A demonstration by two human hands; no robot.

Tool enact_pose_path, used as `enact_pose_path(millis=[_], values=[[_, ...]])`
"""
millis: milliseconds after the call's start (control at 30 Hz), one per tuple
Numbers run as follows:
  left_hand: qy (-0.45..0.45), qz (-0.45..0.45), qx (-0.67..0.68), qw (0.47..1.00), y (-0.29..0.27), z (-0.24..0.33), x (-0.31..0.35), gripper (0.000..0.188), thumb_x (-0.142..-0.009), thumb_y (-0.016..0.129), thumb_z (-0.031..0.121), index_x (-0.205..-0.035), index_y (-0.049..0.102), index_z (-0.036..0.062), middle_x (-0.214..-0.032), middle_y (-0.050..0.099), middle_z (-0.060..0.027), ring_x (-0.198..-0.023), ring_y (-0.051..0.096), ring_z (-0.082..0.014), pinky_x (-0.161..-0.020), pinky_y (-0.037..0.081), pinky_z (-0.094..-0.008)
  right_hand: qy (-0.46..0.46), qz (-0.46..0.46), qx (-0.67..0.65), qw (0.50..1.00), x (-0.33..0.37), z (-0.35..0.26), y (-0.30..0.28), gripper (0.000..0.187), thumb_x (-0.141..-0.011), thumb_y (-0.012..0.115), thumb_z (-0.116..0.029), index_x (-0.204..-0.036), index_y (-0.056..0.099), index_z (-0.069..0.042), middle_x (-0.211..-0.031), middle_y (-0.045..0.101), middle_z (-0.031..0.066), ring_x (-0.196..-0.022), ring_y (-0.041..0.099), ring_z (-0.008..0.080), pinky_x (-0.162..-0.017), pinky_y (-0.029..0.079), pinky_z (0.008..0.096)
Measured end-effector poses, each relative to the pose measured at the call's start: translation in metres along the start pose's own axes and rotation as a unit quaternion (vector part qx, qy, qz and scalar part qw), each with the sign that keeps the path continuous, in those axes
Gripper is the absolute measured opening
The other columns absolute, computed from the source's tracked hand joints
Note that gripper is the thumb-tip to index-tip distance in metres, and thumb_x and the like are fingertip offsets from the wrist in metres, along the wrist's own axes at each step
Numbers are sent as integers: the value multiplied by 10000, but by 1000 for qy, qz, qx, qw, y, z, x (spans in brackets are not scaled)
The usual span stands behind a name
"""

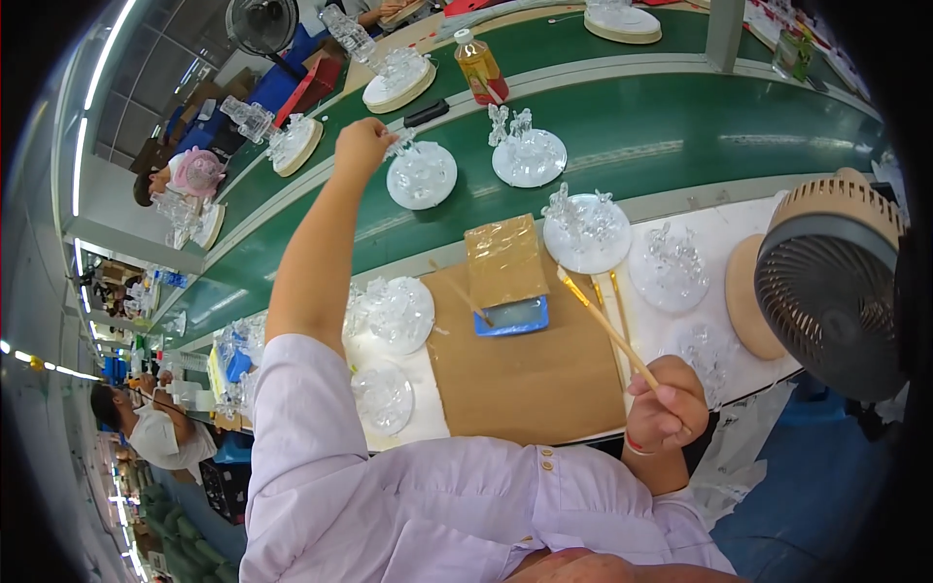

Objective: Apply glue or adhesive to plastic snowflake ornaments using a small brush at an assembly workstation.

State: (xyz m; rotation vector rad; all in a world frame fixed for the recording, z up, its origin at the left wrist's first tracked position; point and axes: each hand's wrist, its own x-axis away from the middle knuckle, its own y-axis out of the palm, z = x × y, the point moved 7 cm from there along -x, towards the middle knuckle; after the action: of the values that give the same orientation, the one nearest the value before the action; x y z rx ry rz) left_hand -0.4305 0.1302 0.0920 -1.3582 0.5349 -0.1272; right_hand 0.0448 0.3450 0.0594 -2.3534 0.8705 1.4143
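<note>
My left arm stretches far out over the green conveyor belt. The closed fingers of my left hand (363, 146) pinch the edge of a transparent plastic figure (422, 175) on a white round base; the exact grip is partly hidden. At the lower right, my right hand (669, 406) is closed round a wooden-handled paintbrush (612, 335), its pale bristles pointing up and left. Below the bristles lies a brown cardboard sheet (525, 394). On it stands a blue tray (512, 319) of cloudy liquid, partly covered by a brown tape-wrapped piece (506, 258), with a thin stick (461, 290) leaning in.
More transparent figures on round bases (587, 233) stand on both sides of the cardboard and along the belt (651, 136). A dark fan (831, 287) sits at the right. Beyond are a bottle of amber liquid (480, 66) and a black marker-like object (426, 114). Other people work at the left.
</note>
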Motion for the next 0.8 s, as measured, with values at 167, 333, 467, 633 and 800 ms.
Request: enact_pose_path(millis=[167,333,467,633,800], values=[[26,-7,65,998,33,21,-35,421,-785,731,397,-1050,686,72,-949,692,-144,-868,664,-268,-755,510,-354,15,7,-29,999,0,9,0,345,-1007,401,-383,-1066,480,-52,-754,550,118,-524,504,161,-470,413,272],[100,-174,212,957,72,141,-54,544,-821,665,483,-1073,655,1,-1033,675,-182,-974,645,-309,-856,492,-385,23,43,-24,999,3,16,-12,331,-1012,390,-373,-1026,471,-53,-748,537,110,-516,499,152,-466,407,272],[133,-242,27,961,98,204,-49,489,-828,650,448,-969,676,-20,-951,684,-190,-925,656,-327,-797,516,-402,12,47,2,999,0,15,-17,325,-1014,385,-369,-1022,465,-54,-757,531,106,-509,491,150,-476,411,271],[182,-130,-49,973,90,217,-56,283,-832,639,300,-972,670,56,-846,689,-158,-792,680,-273,-685,534,-374,35,61,-28,997,0,18,-22,289,-1006,429,-338,-1056,459,-55,-818,546,137,-554,506,156,-513,431,271],[207,-9,63,976,-11,215,-57,221,-852,620,195,-1024,676,67,-962,690,-152,-857,673,-256,-763,520,-344,83,82,-8,993,2,12,-30,232,-978,515,-234,-1118,456,-59,-891,564,185,-624,533,171,-546,467,265]])
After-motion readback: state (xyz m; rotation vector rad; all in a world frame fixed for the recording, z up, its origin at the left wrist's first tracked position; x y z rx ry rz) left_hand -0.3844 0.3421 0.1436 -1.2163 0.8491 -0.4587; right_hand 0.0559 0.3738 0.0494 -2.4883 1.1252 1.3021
